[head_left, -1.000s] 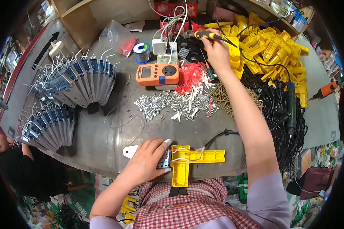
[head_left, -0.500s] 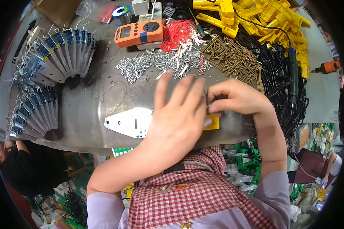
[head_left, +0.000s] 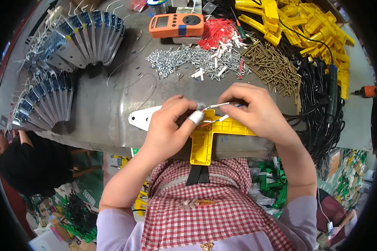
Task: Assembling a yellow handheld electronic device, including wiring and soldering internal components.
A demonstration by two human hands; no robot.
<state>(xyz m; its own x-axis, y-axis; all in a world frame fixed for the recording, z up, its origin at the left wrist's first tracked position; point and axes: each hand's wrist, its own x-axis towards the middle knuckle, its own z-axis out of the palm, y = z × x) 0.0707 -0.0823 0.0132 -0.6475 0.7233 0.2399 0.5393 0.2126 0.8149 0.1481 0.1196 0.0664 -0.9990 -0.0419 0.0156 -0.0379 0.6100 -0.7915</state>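
A yellow plastic housing point(head_left: 202, 149) with a T-like shape lies at the table's front edge, its open ribbed side up. Above it, my left hand point(head_left: 167, 125) pinches the thin wires point(head_left: 206, 109) between thumb and forefinger, both tips wrapped in white covers. My right hand point(head_left: 257, 109) has its fingers closed on the other end of the same wires, near a white sleeve. A second white sleeve point(head_left: 224, 118) with a reddish wire end hangs just over the housing. Partly hidden behind my left hand is a white pointed plate point(head_left: 141, 119) with holes.
Beyond my hands lie heaps of silver screws and nuts point(head_left: 176, 60), brass-coloured screws point(head_left: 272, 62) and red-and-white wire pieces point(head_left: 218, 33). An orange multimeter point(head_left: 176, 26) stands behind them. Fanned panels point(head_left: 83, 42) fill the left; yellow housings point(head_left: 310, 25) and black cables point(head_left: 318, 92) crowd the right.
My left hand has drawn back to the left, uncovering the yellow housing. Both hands now hold wires above it. The view has shifted, so the table's things appear higher and further right.
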